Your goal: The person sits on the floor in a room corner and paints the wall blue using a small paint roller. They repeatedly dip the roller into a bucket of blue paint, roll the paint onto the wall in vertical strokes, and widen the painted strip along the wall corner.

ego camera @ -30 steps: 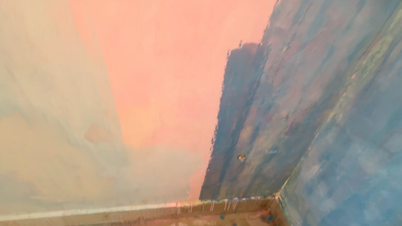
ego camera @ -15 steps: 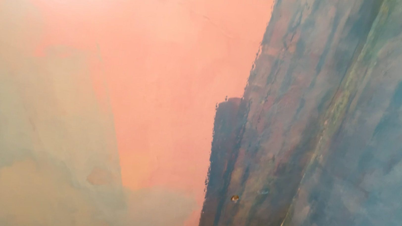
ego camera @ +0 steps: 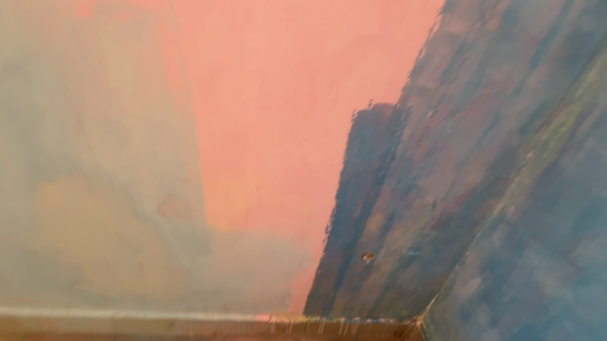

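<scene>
— Report on the corner, please.

— I see the blue-painted wall (ego camera: 539, 218) meeting the pink wall (ego camera: 288, 101) at a room corner; a blue strip overlaps the pink just beside the joint; a grey-green patch (ego camera: 53, 189) lies left of it.

— Below?

— A paint-flecked skirting ledge (ego camera: 227, 328) runs along the base.

— Hands?

— Neither hand is in my view; I cannot tell their state.

No packages, labels, signs or screens show here; the view holds only painted wall surfaces, pink and blue, meeting at a corner.
</scene>
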